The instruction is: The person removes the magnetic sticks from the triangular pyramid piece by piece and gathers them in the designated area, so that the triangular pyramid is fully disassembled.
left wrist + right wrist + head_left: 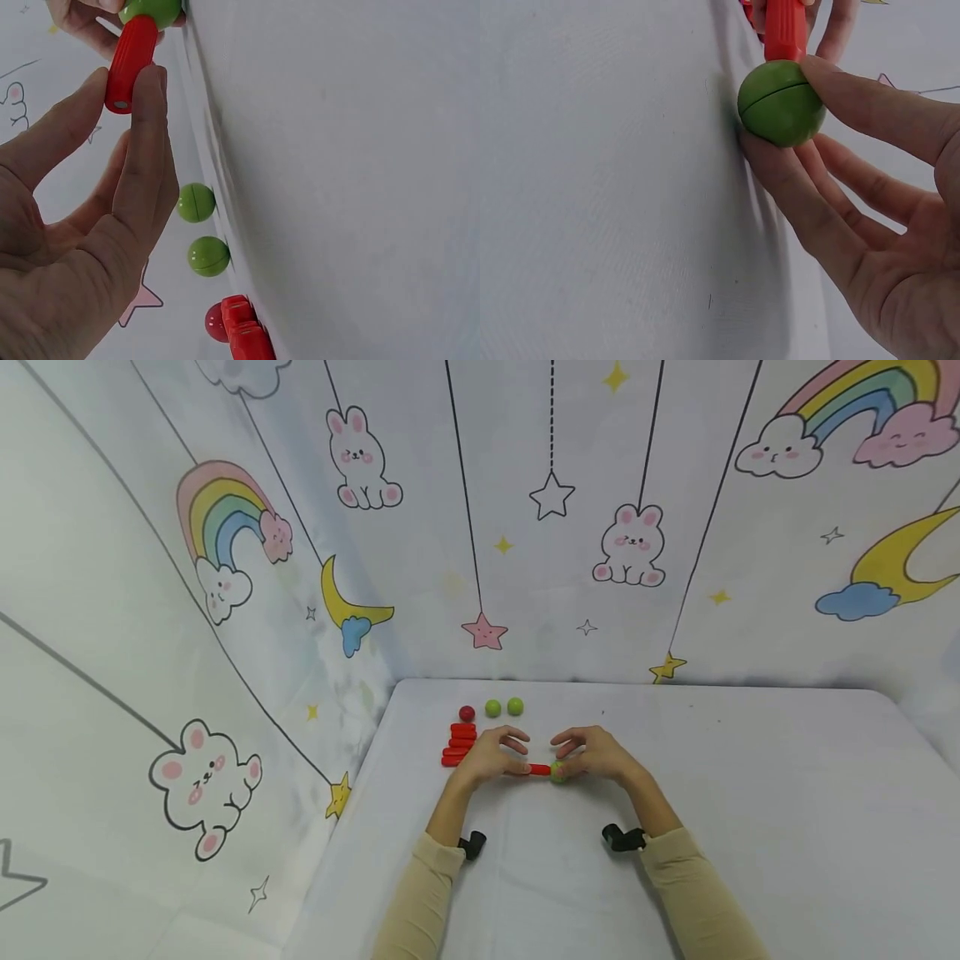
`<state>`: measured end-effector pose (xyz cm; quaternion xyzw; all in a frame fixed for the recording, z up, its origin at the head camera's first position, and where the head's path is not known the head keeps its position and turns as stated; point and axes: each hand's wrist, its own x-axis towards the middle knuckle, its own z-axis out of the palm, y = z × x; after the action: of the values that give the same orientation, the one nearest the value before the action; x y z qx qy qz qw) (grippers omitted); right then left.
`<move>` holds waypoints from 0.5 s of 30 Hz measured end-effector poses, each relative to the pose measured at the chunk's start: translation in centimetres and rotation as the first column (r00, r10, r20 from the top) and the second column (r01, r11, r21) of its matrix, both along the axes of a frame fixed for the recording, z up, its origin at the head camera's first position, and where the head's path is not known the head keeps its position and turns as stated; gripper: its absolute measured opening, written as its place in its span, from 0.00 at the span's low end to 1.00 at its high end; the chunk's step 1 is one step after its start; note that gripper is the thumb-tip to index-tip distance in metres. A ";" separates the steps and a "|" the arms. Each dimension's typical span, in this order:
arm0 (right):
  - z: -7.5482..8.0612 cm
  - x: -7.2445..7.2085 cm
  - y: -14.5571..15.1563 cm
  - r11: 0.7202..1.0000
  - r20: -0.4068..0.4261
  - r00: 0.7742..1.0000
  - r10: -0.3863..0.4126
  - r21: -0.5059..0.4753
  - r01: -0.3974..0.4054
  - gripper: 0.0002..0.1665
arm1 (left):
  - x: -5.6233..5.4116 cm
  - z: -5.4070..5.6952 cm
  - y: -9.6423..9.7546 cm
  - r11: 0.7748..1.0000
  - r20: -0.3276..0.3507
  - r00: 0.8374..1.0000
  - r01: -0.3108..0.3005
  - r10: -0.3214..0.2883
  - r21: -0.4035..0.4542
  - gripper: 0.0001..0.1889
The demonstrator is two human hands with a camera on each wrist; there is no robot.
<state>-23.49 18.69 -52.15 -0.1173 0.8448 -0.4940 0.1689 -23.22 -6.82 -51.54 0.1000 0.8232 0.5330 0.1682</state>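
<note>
My left hand [491, 756] pinches a short red ribbed rod [133, 64] between thumb and fingers, near the end that shows a small grey disc. The rod's other end meets a green ball [781, 105] with a dark seam around it. On the opposite side, my right hand [597, 753] pinches that ball between thumb and index finger, its other fingers curved loosely. In the head view rod and ball line up sideways, low over the white table [750, 793].
Beyond my left hand lie several red rods [462, 742] in a column. Behind them sit a red ball [467, 714] and two more green balls, one [492, 708] beside the other [515, 706]. A patterned cloth wall [420, 568] stands along the table's back edge.
</note>
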 end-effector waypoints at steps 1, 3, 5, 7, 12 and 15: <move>0.1 0.0 -0.1 1.000 -0.001 1.000 0.003 0.006 -0.003 0.34 | 0.0 0.0 0.0 1.000 0.003 1.000 0.001 -0.001 -0.004 0.26; 0.2 0.1 -0.1 1.000 0.005 1.000 -0.003 0.020 0.003 0.34 | -0.1 0.1 -0.3 1.000 0.009 1.000 0.000 0.000 -0.002 0.26; 0.3 0.1 -0.1 0.999 0.004 1.000 -0.014 0.043 0.013 0.34 | -0.1 0.3 -0.8 1.000 0.016 1.000 -0.012 0.011 0.004 0.26; 0.4 0.2 0.0 0.998 0.000 1.000 -0.023 0.062 0.023 0.34 | -0.2 0.5 -1.7 1.000 0.013 1.000 -0.023 0.023 0.019 0.27; 0.5 0.1 0.4 0.996 -0.004 1.000 -0.027 0.080 0.027 0.35 | -0.6 1.2 -4.4 0.998 0.011 1.000 0.014 -0.015 0.066 0.32; 0.4 0.1 0.4 0.997 -0.001 1.000 -0.023 0.072 0.023 0.35 | -0.9 1.2 -5.7 0.994 0.026 0.998 0.056 -0.059 0.090 0.34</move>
<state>-23.40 19.10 -51.73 -0.1017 0.8634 -0.4651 0.1672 -24.12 -12.54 -50.29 0.1236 0.7929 0.5655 0.1905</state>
